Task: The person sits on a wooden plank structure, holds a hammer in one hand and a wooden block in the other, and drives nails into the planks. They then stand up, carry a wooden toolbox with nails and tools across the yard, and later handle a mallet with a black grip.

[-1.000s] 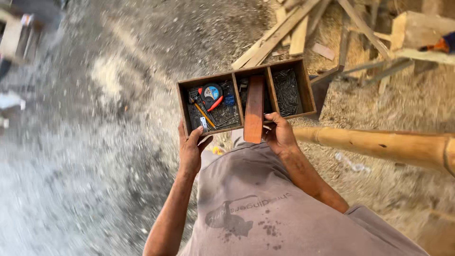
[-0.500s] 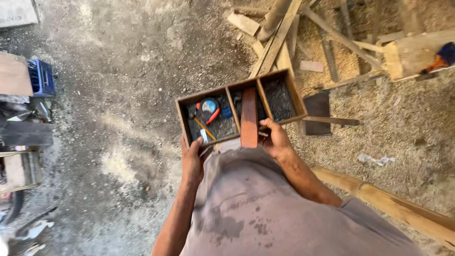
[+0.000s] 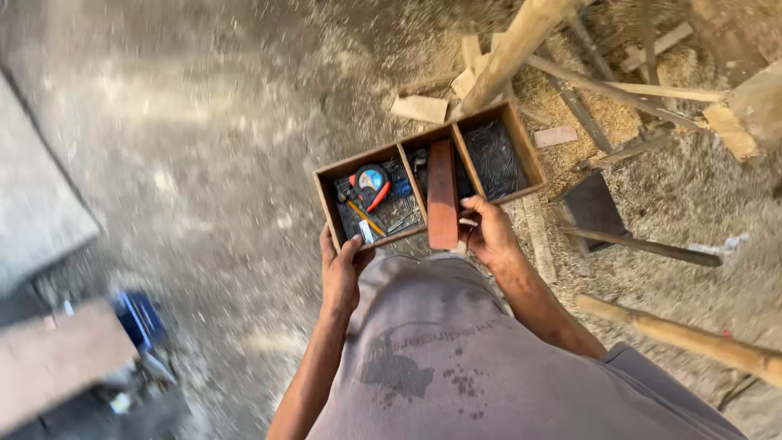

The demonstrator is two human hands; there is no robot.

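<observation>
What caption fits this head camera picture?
Both hands, left and right, carry a wooden three-compartment toolbox over a sawdust-strewn floor.

Both forearms extend forward from the torso, elbows bent. The left hand [image 3: 340, 273] curls upward, fingers closed in a grip. The right hand [image 3: 487, 232] grips likewise, thumb apparently on top, though motion blur obscures its fingers.

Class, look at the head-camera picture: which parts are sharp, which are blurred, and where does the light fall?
Head view: the wooden tray and both hands, left hand and right hand, are fairly sharp; the floor is smeared by motion blur, with bright patches upper left.
</observation>
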